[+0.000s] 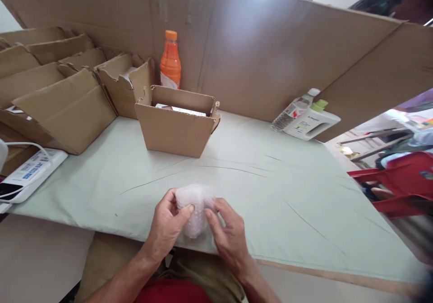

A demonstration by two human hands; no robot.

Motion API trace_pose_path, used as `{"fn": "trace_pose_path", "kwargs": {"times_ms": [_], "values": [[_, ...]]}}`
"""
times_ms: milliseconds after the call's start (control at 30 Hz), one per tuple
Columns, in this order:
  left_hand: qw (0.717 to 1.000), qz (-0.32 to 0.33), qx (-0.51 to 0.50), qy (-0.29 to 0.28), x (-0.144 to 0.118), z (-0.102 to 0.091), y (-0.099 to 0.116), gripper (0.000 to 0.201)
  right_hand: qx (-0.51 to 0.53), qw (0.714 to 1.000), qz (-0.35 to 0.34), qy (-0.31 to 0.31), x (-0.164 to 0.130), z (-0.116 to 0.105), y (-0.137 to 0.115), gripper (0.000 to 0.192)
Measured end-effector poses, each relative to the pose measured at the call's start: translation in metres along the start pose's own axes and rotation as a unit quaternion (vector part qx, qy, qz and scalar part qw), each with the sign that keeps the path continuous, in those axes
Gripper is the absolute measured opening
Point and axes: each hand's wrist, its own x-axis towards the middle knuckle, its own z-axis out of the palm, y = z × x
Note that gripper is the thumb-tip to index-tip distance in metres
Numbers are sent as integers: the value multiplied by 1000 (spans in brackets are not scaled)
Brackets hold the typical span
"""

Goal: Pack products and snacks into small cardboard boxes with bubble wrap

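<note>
Head cam, the one feed I've got: L hand (164, 226) is gripping a bubble-wrapped bundle (189, 199), thumb pressed on its front & fingers round its left side; R hand (232, 233) is at the bundle's right edge, thumb & fingers curled toward it, but blur there means I can't tell if they're pinching the wrap or just touching. Bundle sits btwn both hands at the near edge of the table (270, 195), a bit left of ctr; can't tell if its underside touches the pale green cover. Beyond it, twd the far side, I see a small carton (174, 134) w/ open top & a white item (182, 110) showing inside. Behind that an orange bottle (171, 64) stands upright by the cardboard wall (257, 46). Far left: cardboard bins (64, 109) grouped together, open-topped, w/ a white device (37, 172) & cable nearer me at the left edge. Far right, a clear bottle (287, 117) & a white jug (309, 125) w/ green cap are side by side nr the wall, both tilted in my wide view. Off the table's right side there's a red chair (404, 181), partly cut off by the frame
</note>
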Motion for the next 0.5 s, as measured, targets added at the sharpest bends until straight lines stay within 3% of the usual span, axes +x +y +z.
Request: {"fn": "trace_pose_path", "kwargs": {"times_ms": [67, 133, 167, 233, 300, 367, 433, 500], "values": [[973, 153, 155, 71, 2, 1, -5, 22, 17, 1000, 11, -12, -8, 13, -5, 31], [911, 298, 269, 90, -1, 5, -12, 26, 71, 995, 58, -42, -10, 22, -7, 44], [885, 346, 303, 74, -4, 7, -14, 32, 111, 988, 96, -50, -9, 25, -5, 46], [860, 387, 333, 9, -11, 9, -17, 48, 195, 962, 186, -40, -4, 25, 0, 47], [867, 380, 319, -34, -16, 8, -15, 59, 261, 931, 253, 1, 2, 22, 7, 45], [907, 317, 273, -45, -15, 4, -12, 64, 312, 910, 272, 26, 6, 19, 12, 42], [961, 189, 188, -72, -9, 0, -11, 69, 346, 901, 261, 33, 7, 17, 14, 42], [988, 56, 80, -119, -1, -3, -10, 75, 345, 904, 252, 23, 8, 15, 15, 41]]}}
